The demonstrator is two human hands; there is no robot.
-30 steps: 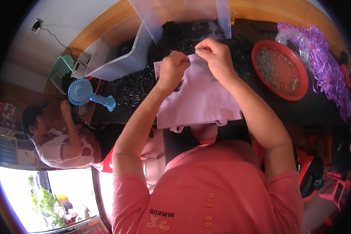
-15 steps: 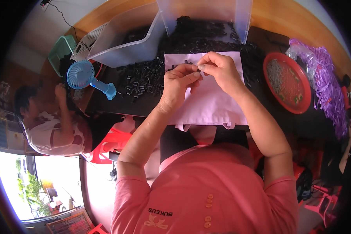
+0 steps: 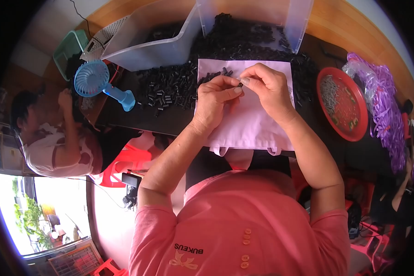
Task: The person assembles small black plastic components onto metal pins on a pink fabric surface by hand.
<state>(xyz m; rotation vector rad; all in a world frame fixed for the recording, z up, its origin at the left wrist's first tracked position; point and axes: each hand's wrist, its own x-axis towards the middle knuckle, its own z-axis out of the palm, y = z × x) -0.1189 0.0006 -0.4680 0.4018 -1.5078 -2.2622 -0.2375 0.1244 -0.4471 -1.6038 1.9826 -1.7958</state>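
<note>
Pinching small black piece (image 3: pixel 240 85) above pale-pink flat cloth bag (image 3: pixel 246 126): left grip (image 3: pixel 210 101); right grip (image 3: pixel 272 92) pinched closed alongside, contents unclear.

From here I'm watching the dark table (image 3: pixel 145 121) carrying scattered black pieces (image 3: pixel 168 89), a lilac bag (image 3: pixel 248 126) lying up front. A translucent bin (image 3: pixel 154 57) is sitting left, a red basin (image 3: pixel 364 112) resting right.

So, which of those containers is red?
The shallow round tray, right of the right hand; it alone is red, unlike the clear bins, white basket and green basket.
</note>
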